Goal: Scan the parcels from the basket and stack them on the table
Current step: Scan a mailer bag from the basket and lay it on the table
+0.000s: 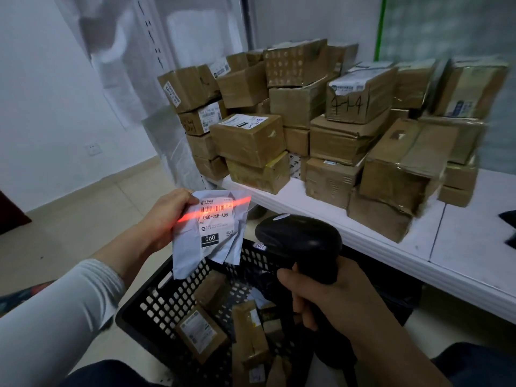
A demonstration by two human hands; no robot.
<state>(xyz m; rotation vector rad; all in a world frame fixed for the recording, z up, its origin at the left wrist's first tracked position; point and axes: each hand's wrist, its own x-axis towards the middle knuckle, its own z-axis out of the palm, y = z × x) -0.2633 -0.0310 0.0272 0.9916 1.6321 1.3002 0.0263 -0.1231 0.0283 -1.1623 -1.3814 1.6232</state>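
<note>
Left hand (170,216) grips a grey mailer (210,233) by its left edge, fingers behind, thumb on the front, label facing the camera. Mailer hangs above the basket's (156,308) far left corner, crumpled at the bottom. Label reads 060-06B-A05, with a black 060 block below.

Right hand (332,300) is closed round the handle of a black scanner (301,244), head aimed at the mailer. Red scan line (215,209) runs across the barcode and spills onto the left thumb.

Basket is black, perforated, on the floor just in front of the table (460,247). Several brown boxes (248,339) lie loose inside it.

Table is white; a stack (335,129) of taped cardboard parcels covers its back and left, several layers high. White sleeve (61,311) on the left arm.
</note>
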